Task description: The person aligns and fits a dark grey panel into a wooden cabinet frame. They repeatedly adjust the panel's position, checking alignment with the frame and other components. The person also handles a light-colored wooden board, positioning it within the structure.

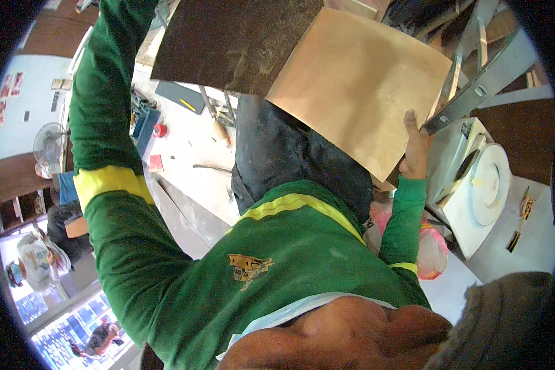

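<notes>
My right hand point(415, 148) grips the lower right edge of a tan, roughly square sheet point(364, 80), the thumb lying along its near face. The fingers behind the sheet are hidden. Paper, veneer or thin board: I cannot tell which it is. Its left edge meets a dark brown, dusty board point(234, 46), which runs out past the top of the head view. My left arm, in a green sleeve with a yellow band point(113, 185), stretches up along the left side. The left hand lies beyond the top edge, out of sight.
A metal ladder point(475, 86) stands close on the right, above a white round disc point(488, 179) on a pale box. On the left floor are a blue toolbox point(144, 131), a red roll point(160, 130) and a dark panel point(180, 97). Farther off are a fan point(50, 145) and people.
</notes>
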Motion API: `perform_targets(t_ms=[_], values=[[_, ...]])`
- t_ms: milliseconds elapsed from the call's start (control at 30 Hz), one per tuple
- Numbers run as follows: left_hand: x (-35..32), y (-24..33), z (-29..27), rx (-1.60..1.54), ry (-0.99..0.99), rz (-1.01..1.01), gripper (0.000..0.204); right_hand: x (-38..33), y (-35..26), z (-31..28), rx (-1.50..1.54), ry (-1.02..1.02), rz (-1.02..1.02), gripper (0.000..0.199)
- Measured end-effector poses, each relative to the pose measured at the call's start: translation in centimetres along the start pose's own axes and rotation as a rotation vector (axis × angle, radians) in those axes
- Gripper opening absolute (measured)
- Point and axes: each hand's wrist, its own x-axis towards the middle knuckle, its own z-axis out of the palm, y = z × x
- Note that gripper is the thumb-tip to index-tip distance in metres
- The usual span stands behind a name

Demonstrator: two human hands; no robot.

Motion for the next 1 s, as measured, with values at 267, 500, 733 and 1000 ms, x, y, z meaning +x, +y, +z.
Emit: perform_targets(t_ms=[267, 500, 733, 1000], values=[[0.5, -0.1, -2.9, 0.018, -0.106, -0.031, 0.059, -4.3, 6.1, 3.7, 0.171, -0.129, 0.109, 0.065], [1.7, -4.9, 2.0, 0.364, 0.161, 0.164, 0.063, -8.9, 9.5, 4.2, 0.08, -0.244, 0.186, 0.067], [-0.9, -3.8, 0.0, 0.11, -0.139, -0.018, 0.065, -5.2, -3.5, -0.4, -1.0, -0.518, -0.241, 0.028], [-3.2, 0.1, -1.0, 0.285, 0.026, 0.057, 0.068, 15.2, -15.9, 20.3, -0.577, -0.461, -1.039, 0.051]])
